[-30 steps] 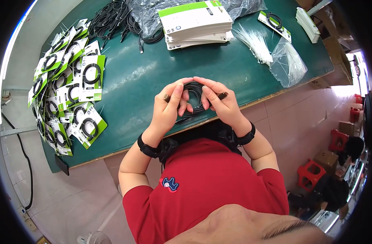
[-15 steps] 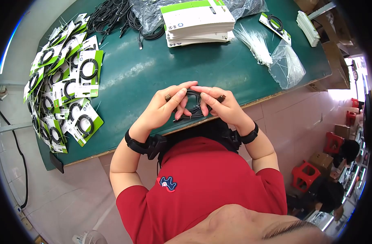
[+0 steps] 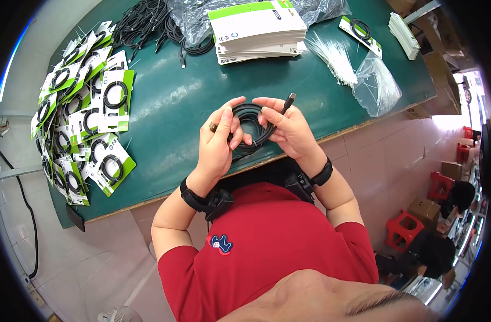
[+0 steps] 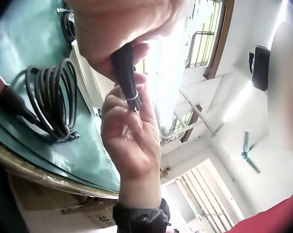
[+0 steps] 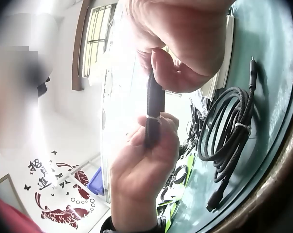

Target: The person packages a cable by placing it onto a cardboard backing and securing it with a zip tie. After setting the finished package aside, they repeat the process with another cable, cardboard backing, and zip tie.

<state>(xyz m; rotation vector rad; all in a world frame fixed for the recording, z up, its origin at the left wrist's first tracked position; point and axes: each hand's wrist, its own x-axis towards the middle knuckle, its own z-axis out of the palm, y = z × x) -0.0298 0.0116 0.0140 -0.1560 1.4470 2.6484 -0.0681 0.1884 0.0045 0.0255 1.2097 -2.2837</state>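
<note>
Both my hands hold a coiled black cable (image 3: 248,110) above the table's near edge. My left hand (image 3: 217,140) grips its left side between thumb and fingers. A brownish plug end (image 3: 213,127) shows beside that thumb. My right hand (image 3: 295,134) pinches the coil's right side, and a slim metal-tipped plug (image 3: 290,102) points up past its fingers. Seen edge-on in the left wrist view, the held coil has a pale tie (image 4: 133,96) round it. A second tied coil of black cable (image 5: 239,136) lies on the table below, largely hidden in the head view.
Carded cables (image 3: 115,95) are heaped at the left of the green table (image 3: 173,126). Loose black cables (image 3: 141,27) and a stack of cards (image 3: 256,29) stand at the back. White cable ties (image 3: 334,61), a clear bag (image 3: 380,88) and one carded cable (image 3: 358,32) lie right.
The right-hand plug has swung from lying near the thumb to pointing upward. My hands have parted slightly at the fingertips, and more of the held coil shows between them.
</note>
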